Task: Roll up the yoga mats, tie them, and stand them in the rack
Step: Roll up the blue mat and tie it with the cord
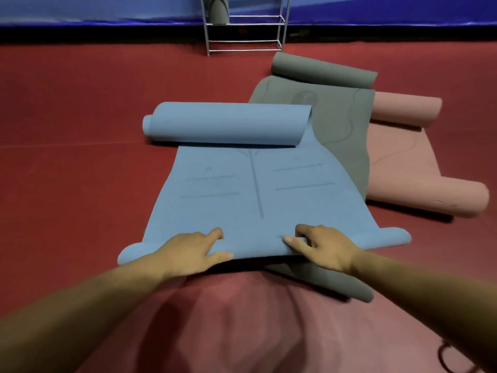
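From the head camera, we're down low over the blue mat [242,189], and both grips are on its near short edge. The left grip [188,251] lies across that edge with its fingers fairly straight, pressing down. The right grip [325,246] has its fingers curled and its thumb stretched along the lip, and we'd say it's pinching the mat there. The edge under them rides a little off the floor [80,130], with shadow beneath it.

Here's the relation that matters. The mat's long axis runs straight ahead, away from both grips. The short edge they hold lies crosswise, so any roll we start travels forward. The printed centre line [256,184] sits between the grips, left grip to one side and right grip to the other, each about as near to it. That looks evenly set for a straight roll, in our judgement.

Well ahead of the grips, the mat's far end is coiled into a fat roll [228,122], also crosswise. It juts out past the flat part on the left grip's side, so alignment could be the trouble.

Out beyond the right grip, a green mat [344,125] lies partly under the blue one, and a pink mat [398,162] lies beyond that. Both are unrolled in the middle. The rack [282,22] stands far ahead, past every mat.
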Motion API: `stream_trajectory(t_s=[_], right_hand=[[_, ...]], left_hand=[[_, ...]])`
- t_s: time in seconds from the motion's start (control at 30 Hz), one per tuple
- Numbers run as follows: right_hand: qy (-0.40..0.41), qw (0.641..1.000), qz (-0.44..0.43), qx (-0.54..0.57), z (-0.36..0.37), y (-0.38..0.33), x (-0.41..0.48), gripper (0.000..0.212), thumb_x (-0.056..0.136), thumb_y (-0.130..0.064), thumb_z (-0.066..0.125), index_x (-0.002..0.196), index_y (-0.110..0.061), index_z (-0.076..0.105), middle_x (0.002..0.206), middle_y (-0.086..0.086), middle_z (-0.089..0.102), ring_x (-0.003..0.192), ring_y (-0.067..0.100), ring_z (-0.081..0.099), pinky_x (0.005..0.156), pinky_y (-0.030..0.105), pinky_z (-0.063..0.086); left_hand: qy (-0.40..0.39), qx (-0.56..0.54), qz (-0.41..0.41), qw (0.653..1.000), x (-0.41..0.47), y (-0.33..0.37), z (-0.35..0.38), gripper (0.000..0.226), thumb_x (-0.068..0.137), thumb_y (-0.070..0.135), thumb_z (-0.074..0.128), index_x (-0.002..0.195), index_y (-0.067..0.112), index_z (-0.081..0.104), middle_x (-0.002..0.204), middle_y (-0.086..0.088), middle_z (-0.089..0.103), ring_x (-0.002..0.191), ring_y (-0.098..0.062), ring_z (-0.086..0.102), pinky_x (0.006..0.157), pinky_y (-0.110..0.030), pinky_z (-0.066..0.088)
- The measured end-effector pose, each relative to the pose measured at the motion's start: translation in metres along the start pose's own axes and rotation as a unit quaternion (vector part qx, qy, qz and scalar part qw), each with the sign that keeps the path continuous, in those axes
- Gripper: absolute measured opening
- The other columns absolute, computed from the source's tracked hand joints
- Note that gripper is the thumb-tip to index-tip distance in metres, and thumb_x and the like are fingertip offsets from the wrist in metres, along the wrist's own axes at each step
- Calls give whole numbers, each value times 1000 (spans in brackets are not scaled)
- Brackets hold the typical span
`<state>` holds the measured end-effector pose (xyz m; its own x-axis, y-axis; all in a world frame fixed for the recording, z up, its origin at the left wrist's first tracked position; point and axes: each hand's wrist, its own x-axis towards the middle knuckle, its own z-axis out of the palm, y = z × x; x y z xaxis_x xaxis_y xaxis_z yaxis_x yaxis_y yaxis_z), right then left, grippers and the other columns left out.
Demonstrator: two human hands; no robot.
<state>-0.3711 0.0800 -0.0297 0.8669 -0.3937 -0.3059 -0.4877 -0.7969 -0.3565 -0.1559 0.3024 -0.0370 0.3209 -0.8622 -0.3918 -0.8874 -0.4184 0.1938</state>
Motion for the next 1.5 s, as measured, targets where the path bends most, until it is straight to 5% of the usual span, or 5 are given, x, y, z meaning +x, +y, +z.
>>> stream_trajectory(t_s=[0.27,0.4,0.73,1.17,1.5], right_hand=[[-90,968,49,230,30,3,10,46,97,-53,53,69,-15,49,64,-2,48,58,10,44,57,23,36],[-58,962,48,264,42,7,15,36,87,-50,69,82,-18,53,58,-11,50,52,5,43,55,19,36],[231,912,-255,-224,65,32,7,49,87,-56,63,102,-9,64,103,13,56,87,31,51,82,43,44],[-31,989,-137,-43,50,7,23,40,97,-58,45,90,-19,47,89,-1,62,84,22,56,73,38,44],[-118,990,-76,29,43,-14,20,35,90,-53,61,81,-23,47,72,-6,52,74,20,52,66,33,39]], left_hand=[[196,152,76,966,-16,-8,42,60,90,54,40,130,10,51,100,-7,58,87,-29,59,77,-40,49],[16,159,39,986,-6,2,59,67,89,59,53,139,22,30,110,-8,59,98,-31,61,78,-38,46],[-89,-63,33,994,7,-12,49,33,92,41,57,120,36,42,92,7,51,87,-17,53,74,-31,43],[244,273,61,929,-13,-10,60,61,73,33,67,125,4,52,109,-18,56,96,-36,55,86,-50,41],[98,151,-36,983,3,20,84,49,70,40,77,104,13,53,88,-6,64,78,-28,64,64,-35,48]])
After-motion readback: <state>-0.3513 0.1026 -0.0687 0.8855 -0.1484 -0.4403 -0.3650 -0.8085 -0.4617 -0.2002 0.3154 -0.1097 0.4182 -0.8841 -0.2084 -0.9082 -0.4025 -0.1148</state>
